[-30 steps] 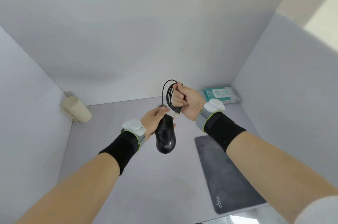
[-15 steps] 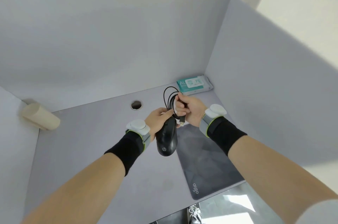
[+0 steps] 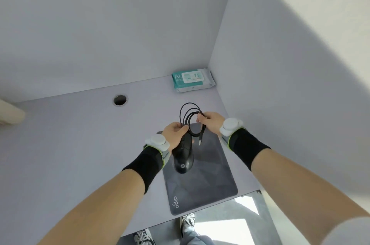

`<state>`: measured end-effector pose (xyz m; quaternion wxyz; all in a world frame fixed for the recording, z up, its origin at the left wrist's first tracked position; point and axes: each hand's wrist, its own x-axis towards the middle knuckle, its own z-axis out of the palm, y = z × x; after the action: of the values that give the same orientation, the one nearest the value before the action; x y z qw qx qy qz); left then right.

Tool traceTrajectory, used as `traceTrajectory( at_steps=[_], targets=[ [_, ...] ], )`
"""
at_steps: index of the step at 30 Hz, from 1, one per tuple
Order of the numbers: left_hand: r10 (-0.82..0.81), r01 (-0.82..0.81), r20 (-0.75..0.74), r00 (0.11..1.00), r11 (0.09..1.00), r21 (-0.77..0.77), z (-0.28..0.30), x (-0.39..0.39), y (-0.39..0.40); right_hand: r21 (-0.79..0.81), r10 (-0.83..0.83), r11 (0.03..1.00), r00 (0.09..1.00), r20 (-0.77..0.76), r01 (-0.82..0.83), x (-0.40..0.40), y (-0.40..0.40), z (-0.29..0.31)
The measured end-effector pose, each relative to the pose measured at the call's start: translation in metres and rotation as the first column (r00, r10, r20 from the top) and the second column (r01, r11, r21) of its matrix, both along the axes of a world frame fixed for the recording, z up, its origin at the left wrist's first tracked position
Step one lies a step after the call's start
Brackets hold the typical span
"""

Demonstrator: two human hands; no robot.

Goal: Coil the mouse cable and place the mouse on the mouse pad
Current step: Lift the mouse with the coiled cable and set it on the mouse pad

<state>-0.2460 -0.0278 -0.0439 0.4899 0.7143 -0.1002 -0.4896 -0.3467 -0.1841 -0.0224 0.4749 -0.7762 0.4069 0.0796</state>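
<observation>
My left hand point(image 3: 174, 134) grips the front of a black HP mouse point(image 3: 183, 157), which hangs above the dark grey mouse pad point(image 3: 208, 182). The black cable point(image 3: 189, 117) is wound into a few loops. My right hand point(image 3: 212, 121) pinches the loops at their right side, above the pad's far end. The USB plug point(image 3: 200, 139) dangles below the coil. Both wrists wear black bands with white pucks.
A teal pack of wipes point(image 3: 191, 80) lies in the back right corner. A round cable hole point(image 3: 120, 100) is in the desk near the back wall. A cream cylinder point(image 3: 10, 113) lies at the far left. The desk's front edge runs just below the pad; shoes show beneath.
Both hands, with mouse and coil, have shifted right and now hover over the mouse pad. The view swung right. The loops have spread wider and the plug hangs lower.
</observation>
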Motion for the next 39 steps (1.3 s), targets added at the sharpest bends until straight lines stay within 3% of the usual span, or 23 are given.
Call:
traceTrajectory(
  at_steps=[4,9,13,17,22,29,34,39],
  targets=[
    [-0.04,0.039,0.026,0.999,0.997,0.064,-0.023,-0.021,-0.013,0.128,-0.016,0.992,0.999,-0.042,0.021,-0.022,-0.018,-0.026],
    [-0.096,0.088,0.075,0.993,0.991,0.106,-0.041,-0.037,-0.018,0.106,-0.03,0.994,1.0,-0.004,0.03,-0.035,-0.022,-0.045],
    [-0.115,0.107,0.069,0.991,0.987,0.12,-0.065,-0.041,-0.014,0.097,-0.011,0.995,0.998,-0.063,0.017,-0.045,-0.029,-0.063],
    [-0.182,0.162,0.106,0.978,0.971,0.174,-0.078,-0.042,-0.012,0.0,0.047,0.999,0.99,-0.131,-0.047,-0.054,-0.036,-0.073],
    [-0.153,0.118,0.135,0.979,0.965,0.236,-0.085,-0.045,-0.018,-0.06,-0.006,0.998,0.986,-0.166,-0.004,-0.064,-0.048,-0.078],
    [-0.208,0.128,0.284,0.936,0.953,0.276,-0.081,-0.047,-0.023,-0.219,-0.043,0.975,0.942,-0.333,-0.033,-0.064,-0.061,-0.086],
    [-0.292,0.144,0.372,0.881,0.915,0.377,-0.078,-0.04,-0.024,-0.257,-0.004,0.961,0.926,-0.376,-0.101,-0.064,-0.061,-0.092],
    [-0.29,0.129,0.356,0.888,0.902,0.412,-0.079,-0.03,-0.018,-0.271,0.017,0.954,0.925,-0.38,-0.128,-0.066,-0.058,-0.091]
  ],
)
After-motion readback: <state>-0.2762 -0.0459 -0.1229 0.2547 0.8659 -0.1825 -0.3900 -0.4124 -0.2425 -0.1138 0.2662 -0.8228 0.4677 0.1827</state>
